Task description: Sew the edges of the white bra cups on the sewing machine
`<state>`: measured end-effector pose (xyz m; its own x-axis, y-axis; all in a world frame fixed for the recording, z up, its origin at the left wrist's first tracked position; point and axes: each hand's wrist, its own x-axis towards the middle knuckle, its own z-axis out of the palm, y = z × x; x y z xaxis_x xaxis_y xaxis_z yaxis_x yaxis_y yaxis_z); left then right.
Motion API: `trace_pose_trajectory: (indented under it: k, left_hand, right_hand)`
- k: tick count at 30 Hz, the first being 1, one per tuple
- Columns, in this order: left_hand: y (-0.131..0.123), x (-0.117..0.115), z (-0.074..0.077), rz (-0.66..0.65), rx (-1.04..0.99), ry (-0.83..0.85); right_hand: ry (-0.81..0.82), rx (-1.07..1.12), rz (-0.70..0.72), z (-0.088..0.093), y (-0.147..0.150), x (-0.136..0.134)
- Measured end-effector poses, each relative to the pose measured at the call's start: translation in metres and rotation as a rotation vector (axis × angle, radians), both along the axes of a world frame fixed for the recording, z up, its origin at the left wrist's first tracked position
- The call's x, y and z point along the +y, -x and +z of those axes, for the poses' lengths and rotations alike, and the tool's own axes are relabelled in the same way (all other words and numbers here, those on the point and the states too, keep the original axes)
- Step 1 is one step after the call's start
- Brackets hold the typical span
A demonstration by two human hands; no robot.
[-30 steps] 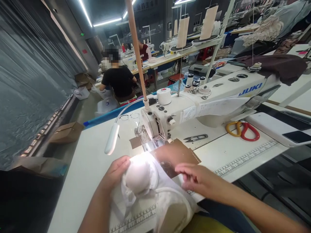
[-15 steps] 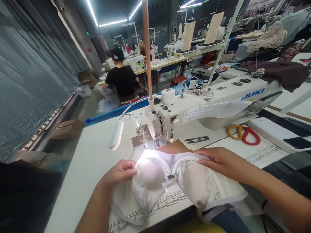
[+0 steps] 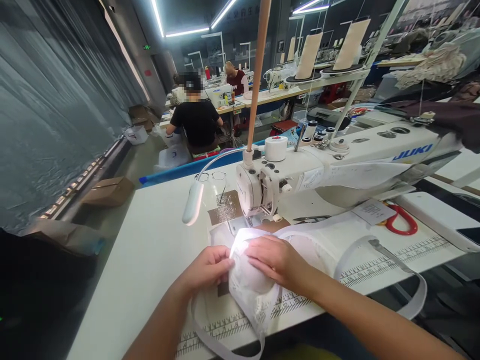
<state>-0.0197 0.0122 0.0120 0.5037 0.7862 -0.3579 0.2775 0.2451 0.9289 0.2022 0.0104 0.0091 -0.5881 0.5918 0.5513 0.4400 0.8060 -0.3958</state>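
The left hand [image 3: 214, 266] is pinching the left edge of the white bra [image 3: 243, 295] near the sewing machine [image 3: 309, 160]. On the left cup [image 3: 258, 280], the right hand [image 3: 273, 257] is now resting its fingers, grip not determinable, having left the right cup [image 3: 308, 250], concentrating work leftward.

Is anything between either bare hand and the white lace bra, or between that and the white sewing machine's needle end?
Nothing visible: left hand and right hand touch the white lace bra, whose far edge faces the white sewing machine's needle end unobstructed.
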Motion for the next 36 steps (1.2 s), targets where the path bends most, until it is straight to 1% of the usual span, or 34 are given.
trace_pose_trajectory:
  k: [4, 7, 10, 13, 16, 19, 22, 25, 27, 29, 30, 32, 33, 34, 35, 36]
  left_hand:
    - [-0.001, -0.003, 0.002, -0.013, 0.011, -0.042]
    - [-0.002, -0.006, 0.003, -0.018, -0.002, -0.052]
    - [-0.009, -0.009, 0.005, -0.004, -0.046, -0.037]
    - [-0.017, -0.012, 0.005, 0.06, -0.076, -0.02]
    - [-0.021, -0.012, 0.002, 0.132, -0.03, -0.048]
    - [-0.02, -0.011, -0.001, 0.121, -0.029, -0.04]
    - [-0.02, -0.012, 0.001, 0.092, -0.07, -0.018]
    - [-0.021, -0.015, 0.004, 0.072, -0.102, 0.005]
    - [-0.021, -0.016, 0.005, 0.045, -0.108, -0.007]
    - [-0.022, -0.016, 0.004, 0.011, -0.098, -0.013]
    - [-0.022, -0.015, 0.002, 0.014, -0.093, -0.008]
    - [-0.024, -0.013, -0.001, 0.053, -0.082, 0.009]
    - [-0.024, -0.013, -0.003, 0.078, -0.078, 0.015]
    - [-0.025, -0.012, -0.004, 0.1, -0.075, 0.016]
    - [-0.025, -0.012, -0.004, 0.106, -0.073, 0.017]
    - [-0.026, -0.011, -0.005, 0.098, -0.075, 0.017]
  right_hand:
    - [-0.102, -0.036, 0.033, -0.003, 0.015, 0.013]
    - [-0.153, -0.006, 0.023, -0.004, 0.022, 0.016]
    - [-0.236, 0.046, 0.046, -0.002, 0.024, 0.012]
    - [-0.328, 0.136, 0.087, 0.004, 0.018, 0.002]
    - [-0.282, 0.245, 0.011, 0.008, 0.008, -0.005]
    - [-0.18, 0.248, -0.055, 0.006, 0.003, -0.005]
    - [-0.102, 0.156, -0.029, -0.003, 0.006, 0.002]
    - [-0.096, 0.142, 0.029, -0.011, 0.014, 0.008]
    - [-0.113, 0.133, 0.027, -0.01, 0.018, 0.008]
    - [-0.176, 0.118, 0.046, -0.003, 0.02, 0.005]
    - [-0.214, 0.127, 0.063, 0.003, 0.019, 0.002]
    - [-0.277, 0.204, 0.082, 0.019, 0.015, -0.003]
    - [-0.281, 0.261, 0.055, 0.028, 0.012, -0.006]
    - [-0.269, 0.324, 0.017, 0.035, 0.009, -0.008]
    - [-0.221, 0.378, 0.0, 0.04, 0.005, -0.011]
    - [-0.122, 0.412, -0.002, 0.044, 0.001, -0.014]
